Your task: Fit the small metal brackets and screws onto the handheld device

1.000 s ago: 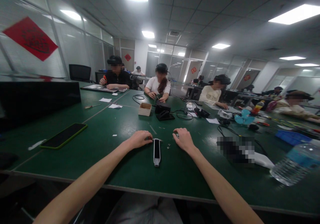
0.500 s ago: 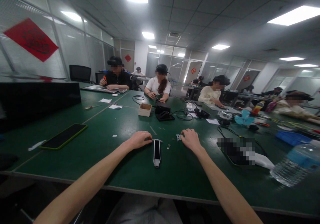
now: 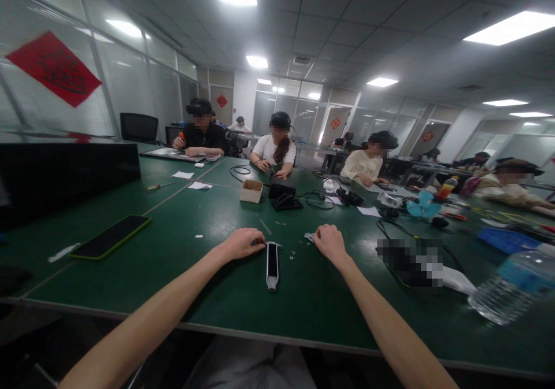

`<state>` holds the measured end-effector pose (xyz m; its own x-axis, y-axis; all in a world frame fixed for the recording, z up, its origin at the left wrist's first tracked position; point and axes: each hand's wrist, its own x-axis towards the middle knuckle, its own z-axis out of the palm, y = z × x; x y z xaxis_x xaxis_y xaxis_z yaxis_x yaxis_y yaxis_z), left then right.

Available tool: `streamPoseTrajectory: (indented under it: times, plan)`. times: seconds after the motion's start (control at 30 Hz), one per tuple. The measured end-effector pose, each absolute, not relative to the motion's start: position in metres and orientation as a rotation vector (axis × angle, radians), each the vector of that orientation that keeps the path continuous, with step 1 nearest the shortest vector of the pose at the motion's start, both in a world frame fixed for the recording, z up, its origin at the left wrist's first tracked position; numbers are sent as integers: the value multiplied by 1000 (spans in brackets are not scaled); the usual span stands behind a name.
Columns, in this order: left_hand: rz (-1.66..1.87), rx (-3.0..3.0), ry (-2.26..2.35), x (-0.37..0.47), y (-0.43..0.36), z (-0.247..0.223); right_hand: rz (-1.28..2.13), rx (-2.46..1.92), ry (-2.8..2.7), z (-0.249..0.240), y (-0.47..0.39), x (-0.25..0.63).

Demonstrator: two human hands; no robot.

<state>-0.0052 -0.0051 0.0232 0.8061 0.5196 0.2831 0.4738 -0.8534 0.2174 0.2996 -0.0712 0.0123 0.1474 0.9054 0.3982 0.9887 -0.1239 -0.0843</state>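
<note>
since the earliest frame, the right hand has shifted a little to the right, so that a small metal plate now shows at its fingertips. the left hand lies almost where it was. across the surface, the co-worker in a cream top has moved an arm.

the left hand is palm down with its fingers bent and drawn close together, the tips just beside the upper end of a long, narrow white-and-black device; whether they hold anything cannot be told. the device lies flat on the green surface, between the two forearms, its length running toward the person. the right hand is also palm down, fingers curled, next to the metal plate; whether it grips the plate or only touches it is too small to tell. between the device and the right hand lie a few tiny metal bits, and a thin clear strip lies beyond the left hand.

a phone with a green edge lies well to the left. farther off stand an open beige box and, just beside it, a black stand. on the right are a light blue fan and a clear bottle.
</note>
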Motion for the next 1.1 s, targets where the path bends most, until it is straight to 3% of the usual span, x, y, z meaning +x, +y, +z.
streamPoseTrajectory:
  times: [0.53,0.93,1.1]
  plan:
    - [919,2570,627,20,-40,27,-92,-1123,-1745,17,-102,196]
    - [1035,2344,988,1,-12,35,-91,-1366,-1958,16,-92,219]
    - [813,2350,1022,-8,0,34,-21,-1470,-2057,12,-89,223]
